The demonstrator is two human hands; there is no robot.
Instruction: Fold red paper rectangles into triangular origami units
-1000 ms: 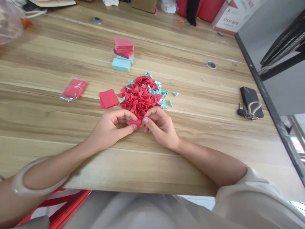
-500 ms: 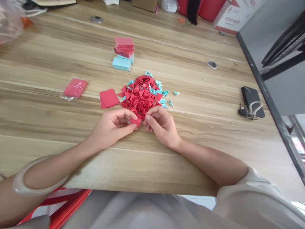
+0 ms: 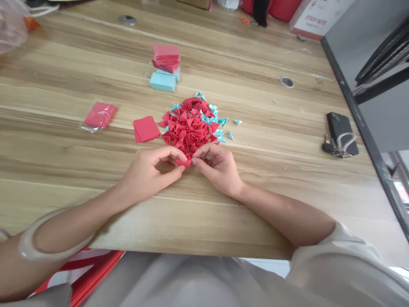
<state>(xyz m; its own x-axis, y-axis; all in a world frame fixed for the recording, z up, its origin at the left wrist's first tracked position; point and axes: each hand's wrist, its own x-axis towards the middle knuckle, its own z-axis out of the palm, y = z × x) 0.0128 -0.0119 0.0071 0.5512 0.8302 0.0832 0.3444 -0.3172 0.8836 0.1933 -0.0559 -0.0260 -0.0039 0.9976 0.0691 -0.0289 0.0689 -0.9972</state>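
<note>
Between the thumb and fingers of my left hand [image 3: 156,172] is a small folded red paper piece [image 3: 184,163]. My right hand [image 3: 217,168] pinches at the right end of that same piece, thumb against forefinger. Just beyond both hands lies a heap of folded red triangles [image 3: 188,130], with a round pleated red paper form [image 3: 194,104] at its far side. Light blue triangles [image 3: 220,133] lie around the heap's edges. Flat red paper sheets [image 3: 146,129] rest left of the heap.
A plastic-wrapped red pack [image 3: 100,115] lies at the left. Behind the heap are red packs [image 3: 166,57] and a light blue pack [image 3: 162,82]. A black case [image 3: 343,132] with keys sits at the right, near a box [image 3: 319,19] at the back.
My right hand has moved slightly left, closing the gap to the red piece, and its fingertips now meet it. The whole view has shifted a little.
</note>
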